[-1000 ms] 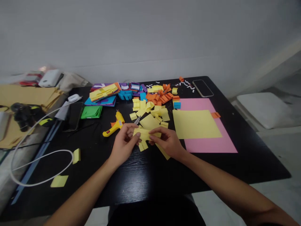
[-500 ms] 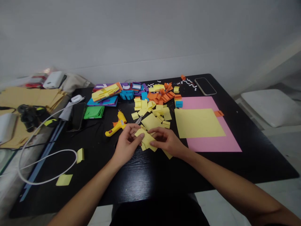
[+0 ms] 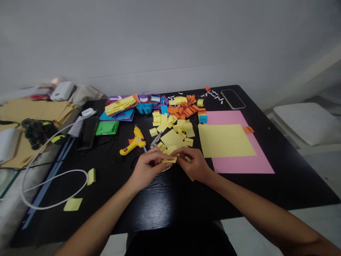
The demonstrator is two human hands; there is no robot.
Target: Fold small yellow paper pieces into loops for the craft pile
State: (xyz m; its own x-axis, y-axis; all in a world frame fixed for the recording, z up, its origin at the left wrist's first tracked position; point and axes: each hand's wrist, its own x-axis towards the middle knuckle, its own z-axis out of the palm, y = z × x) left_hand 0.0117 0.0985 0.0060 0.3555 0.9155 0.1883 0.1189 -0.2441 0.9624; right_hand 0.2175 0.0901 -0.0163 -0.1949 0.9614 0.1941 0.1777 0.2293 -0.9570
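Between my two hands is a small piece of yellow paper (image 3: pixel 172 159), seen nearly edge-on. My left hand (image 3: pixel 148 167) pinches its left side with the thumb below and the fingers above. My right hand (image 3: pixel 192 164) grips the right end with closed fingertips. Just beyond lie a yellow paper square (image 3: pixel 173 138) and several folded yellow paper pieces (image 3: pixel 182 126). Scissors (image 3: pixel 156 140) rest past my left hand, their handles partly hidden. To their left lies a yellow glue gun (image 3: pixel 135 141) on the black table.
Right of my hands, a yellow sheet (image 3: pixel 226 140) overlaps a pink sheet (image 3: pixel 242 165). Orange folded pieces (image 3: pixel 183 110) and stacked coloured papers (image 3: pixel 121 106) sit at the back. A phone (image 3: pixel 232 99) lies back right. A white cable (image 3: pixel 86 177) loops across the left side.
The yellow paper has gone from facing up, spread between my hands, to tilted and folded or edge-on. My right fingers have drawn together on it, and the scissors show more.
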